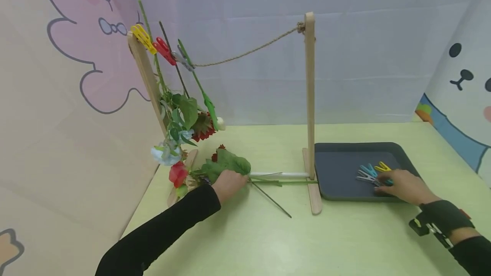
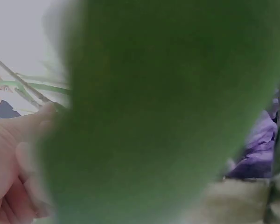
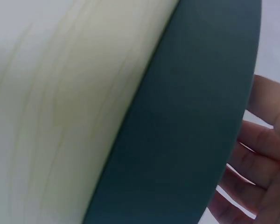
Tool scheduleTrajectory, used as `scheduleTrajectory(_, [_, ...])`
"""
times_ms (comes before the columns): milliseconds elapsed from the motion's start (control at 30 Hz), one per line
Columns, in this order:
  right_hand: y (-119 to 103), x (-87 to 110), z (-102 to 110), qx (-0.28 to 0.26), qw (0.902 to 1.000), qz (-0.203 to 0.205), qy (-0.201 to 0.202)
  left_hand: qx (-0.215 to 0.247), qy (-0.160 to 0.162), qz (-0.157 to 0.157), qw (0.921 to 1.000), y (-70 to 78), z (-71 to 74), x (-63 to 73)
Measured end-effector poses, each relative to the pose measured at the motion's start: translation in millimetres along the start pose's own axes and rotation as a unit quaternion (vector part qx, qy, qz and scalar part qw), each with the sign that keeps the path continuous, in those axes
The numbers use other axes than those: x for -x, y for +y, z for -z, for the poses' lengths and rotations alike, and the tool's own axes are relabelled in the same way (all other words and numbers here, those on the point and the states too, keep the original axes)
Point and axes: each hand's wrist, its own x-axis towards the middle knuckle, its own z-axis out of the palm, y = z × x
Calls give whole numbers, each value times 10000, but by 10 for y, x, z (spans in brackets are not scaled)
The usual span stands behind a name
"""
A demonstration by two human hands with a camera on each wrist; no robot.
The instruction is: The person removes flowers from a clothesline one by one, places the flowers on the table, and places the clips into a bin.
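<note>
My left hand (image 1: 231,185) pinches a dark flower stem (image 1: 271,200) close to its broad green leaves (image 1: 229,163). In the left wrist view a blurred leaf (image 2: 163,102) covers most of the picture, and the thumb (image 2: 45,111) lies on the stem. Purple petals (image 2: 259,144) show at the right there. Over the dark tray (image 1: 341,191), my right hand (image 1: 404,185) reaches in with thumb and fingers apart around several small clothespins (image 1: 369,170), blue, yellow and grey. In the right wrist view the tray's wall hides its fingertips.
A wooden frame has a right post (image 1: 310,97) and a sagging rope (image 1: 245,56). Yellow (image 1: 143,38), red (image 1: 165,51) and grey clothespins (image 1: 186,58) hold flowers upside down at the left. A pink-red flower (image 1: 178,174) and green stems (image 1: 295,182) lie on the table.
</note>
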Motion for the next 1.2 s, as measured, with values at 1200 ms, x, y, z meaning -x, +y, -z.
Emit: scheduleTrajectory(1200, [-150, 38, -43, -468, 9981, -98, 381, 103, -521, 160, 9985, -148, 525, -4])
